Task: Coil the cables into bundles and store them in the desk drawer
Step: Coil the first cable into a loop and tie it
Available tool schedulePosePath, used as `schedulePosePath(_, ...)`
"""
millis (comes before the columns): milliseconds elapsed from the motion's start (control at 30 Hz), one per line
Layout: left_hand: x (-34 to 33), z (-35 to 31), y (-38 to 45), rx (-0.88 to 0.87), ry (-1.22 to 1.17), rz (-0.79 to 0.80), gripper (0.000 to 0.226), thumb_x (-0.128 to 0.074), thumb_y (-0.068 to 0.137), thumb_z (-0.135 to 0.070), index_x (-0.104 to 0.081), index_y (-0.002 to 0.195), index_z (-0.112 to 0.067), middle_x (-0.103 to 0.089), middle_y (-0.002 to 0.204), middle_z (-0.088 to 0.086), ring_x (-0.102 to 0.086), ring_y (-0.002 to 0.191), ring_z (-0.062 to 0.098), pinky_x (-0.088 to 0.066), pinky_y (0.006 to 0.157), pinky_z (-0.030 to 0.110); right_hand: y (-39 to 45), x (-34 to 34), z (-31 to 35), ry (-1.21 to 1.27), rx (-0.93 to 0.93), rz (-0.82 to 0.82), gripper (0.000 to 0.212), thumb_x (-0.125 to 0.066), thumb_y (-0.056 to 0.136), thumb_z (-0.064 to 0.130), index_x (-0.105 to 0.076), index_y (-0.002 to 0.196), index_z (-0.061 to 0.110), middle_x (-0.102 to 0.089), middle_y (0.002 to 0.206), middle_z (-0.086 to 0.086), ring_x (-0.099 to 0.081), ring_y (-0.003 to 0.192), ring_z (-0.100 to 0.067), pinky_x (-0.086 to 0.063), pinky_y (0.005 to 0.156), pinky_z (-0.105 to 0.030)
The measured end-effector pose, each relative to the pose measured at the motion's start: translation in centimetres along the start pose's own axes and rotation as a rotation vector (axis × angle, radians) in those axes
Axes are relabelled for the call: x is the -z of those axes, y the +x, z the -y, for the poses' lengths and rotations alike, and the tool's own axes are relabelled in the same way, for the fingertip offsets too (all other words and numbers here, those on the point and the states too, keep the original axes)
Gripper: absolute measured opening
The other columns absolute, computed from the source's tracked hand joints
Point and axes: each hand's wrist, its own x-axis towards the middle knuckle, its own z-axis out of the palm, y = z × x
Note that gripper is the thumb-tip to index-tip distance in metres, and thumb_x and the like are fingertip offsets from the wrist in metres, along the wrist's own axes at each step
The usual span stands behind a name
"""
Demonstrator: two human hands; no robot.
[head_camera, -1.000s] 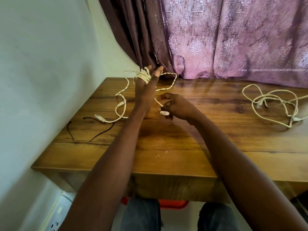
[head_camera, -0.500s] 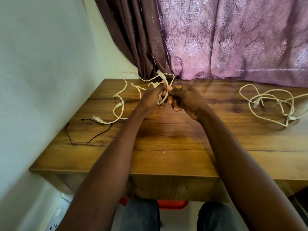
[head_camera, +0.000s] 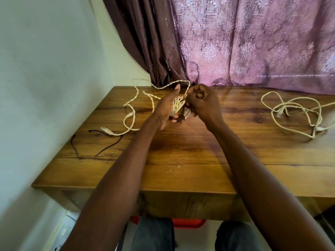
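A cream twisted cable trails over the back left of the wooden desk, with a clear plug at its loose end. Several turns of it are wound round the fingers of my left hand, which is held up above the desk. My right hand pinches the free run of this cable just beside the coil, at its top. A second cream cable lies in a loose tangle on the desk's right side. The front panel of the desk shows below its edge; I cannot see a drawer handle.
Two thin black ties lie near the left edge by the white wall. A purple patterned curtain hangs behind the desk. My knees and a red seat show under the desk's front.
My left hand has come down from its raised pose and turned palm-in. My right hand has risen from below the coil to its top, carrying the cable round for another turn.
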Motion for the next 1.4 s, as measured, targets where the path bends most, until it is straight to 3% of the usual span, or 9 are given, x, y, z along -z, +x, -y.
schedulePosePath(67,0.2,0.0,-0.2,-0.003,0.029,0.025,0.057,-0.055,0.089,-0.061,-0.060,0.081,-0.004,-0.038,0.041,0.008,-0.027,0.030,0.014,-0.037,0.049,0.031,0.0,0.1,-0.2,-0.009,0.039,0.013,0.016,-0.071,0.087,0.011,-0.067,0.091,-0.004,-0.064,0.070,-0.013,-0.055,0.052,-0.007,-0.047,0.050,-0.023)
schedulePosePath(167,1.0,-0.2,-0.6,-0.017,0.059,0.186,0.032,-0.070,0.088,-0.032,-0.068,0.077,-0.002,-0.041,0.058,0.008,-0.028,0.029,0.012,-0.042,0.049,0.029,0.3,0.9,-0.2,-0.032,0.068,0.071,0.022,-0.074,0.084,0.012,-0.070,0.104,0.004,-0.067,0.088,-0.003,-0.059,0.071,0.001,-0.049,0.064,-0.017)
schedulePosePath(333,2.3,-0.7,-1.7,0.018,-0.059,0.606,0.006,-0.073,0.079,-0.010,-0.072,0.085,-0.008,-0.050,0.042,-0.007,-0.039,0.030,0.002,-0.044,0.054,0.025,0.5,1.9,-0.6,0.349,-0.224,0.640,0.044,-0.063,0.087,0.010,-0.055,0.130,0.008,-0.063,0.115,-0.003,-0.059,0.110,-0.016,-0.051,0.094,-0.029)
schedulePosePath(433,3.0,-0.7,-2.2,0.034,-0.060,0.719,0.029,-0.064,0.078,0.000,-0.074,0.101,-0.015,-0.060,0.050,-0.006,-0.046,0.033,-0.001,-0.047,0.057,0.023,0.4,2.1,-0.4,0.437,-0.283,0.784,0.036,-0.062,0.089,0.002,-0.059,0.125,0.005,-0.067,0.113,-0.010,-0.062,0.107,-0.022,-0.052,0.093,-0.031)
schedulePosePath(667,2.4,-1.6,-2.0,0.060,0.020,0.383,0.031,-0.048,0.086,0.015,-0.068,0.090,-0.009,-0.067,0.066,0.006,-0.064,0.053,0.011,-0.050,0.054,0.018,0.9,1.9,-0.8,0.295,-0.190,0.512,0.043,-0.074,0.076,0.008,-0.066,0.118,0.003,-0.071,0.113,-0.017,-0.065,0.108,-0.027,-0.051,0.099,-0.042)
schedulePosePath(800,2.7,-1.4,-0.8,0.033,0.097,0.069,0.024,-0.064,0.082,0.010,-0.066,0.104,0.003,-0.071,0.083,0.011,-0.067,0.075,0.022,-0.056,0.064,0.024,1.0,1.5,-0.9,0.118,-0.072,0.301,0.031,-0.072,0.084,0.002,-0.070,0.114,0.006,-0.076,0.098,-0.005,-0.071,0.093,-0.015,-0.057,0.086,-0.032)
schedulePosePath(933,2.7,-0.5,0.0,-0.111,0.391,-0.170,0.040,-0.082,0.070,-0.002,-0.066,0.105,-0.012,-0.074,0.096,0.008,-0.069,0.089,0.020,-0.057,0.082,0.036,0.8,1.2,-1.0,-0.052,0.031,0.226,0.027,-0.074,0.084,0.006,-0.073,0.109,0.015,-0.076,0.091,-0.003,-0.069,0.079,-0.008,-0.054,0.077,-0.028)
schedulePosePath(1100,2.3,-0.1,0.0,-0.311,0.560,-0.204,0.026,-0.081,0.075,-0.010,-0.069,0.097,-0.017,-0.075,0.090,0.008,-0.070,0.081,0.018,-0.058,0.075,0.041,0.8,1.2,-1.1,-0.066,0.085,0.180,0.023,-0.073,0.085,0.002,-0.072,0.108,0.003,-0.072,0.085,-0.004,-0.065,0.067,0.002,-0.050,0.064,-0.016)
schedulePosePath(1400,1.5,-0.2,0.1,-0.152,0.340,-0.259,0.030,-0.078,0.077,0.002,-0.065,0.102,-0.006,-0.072,0.084,0.006,-0.069,0.066,0.011,-0.058,0.066,0.029,1.1,1.2,-2.1,-0.175,0.052,0.238,0.044,-0.073,0.078,-0.002,-0.064,0.119,0.009,-0.074,0.101,-0.007,-0.069,0.086,-0.012,-0.056,0.079,-0.037)
